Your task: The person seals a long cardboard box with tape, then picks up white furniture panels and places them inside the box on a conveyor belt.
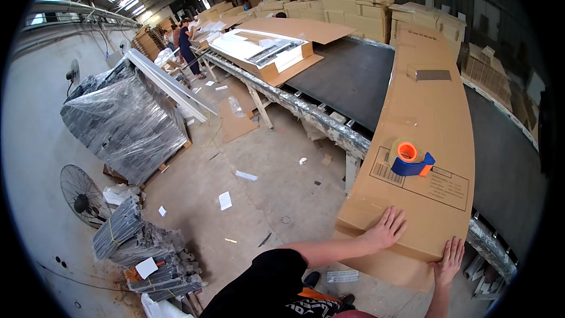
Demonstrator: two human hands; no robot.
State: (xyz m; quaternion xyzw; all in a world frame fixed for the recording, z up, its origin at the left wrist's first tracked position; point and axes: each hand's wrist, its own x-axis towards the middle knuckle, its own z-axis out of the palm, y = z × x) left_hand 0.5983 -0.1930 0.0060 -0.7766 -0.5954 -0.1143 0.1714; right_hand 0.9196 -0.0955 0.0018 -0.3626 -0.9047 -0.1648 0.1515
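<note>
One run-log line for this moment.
left hand flat on long cardboard box near end | right hand on end edge | blue tape dispenser resting on top

Even, soft daylight from roof skylights, sharp centre, strong fisheye bending, black vignette at edges.

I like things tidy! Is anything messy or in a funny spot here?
Yes. White paper scraps and a flat brown cardboard sheet lie scattered on the grey concrete floor. The long brown cardboard box under both hands sticks out past the table's end.
</note>
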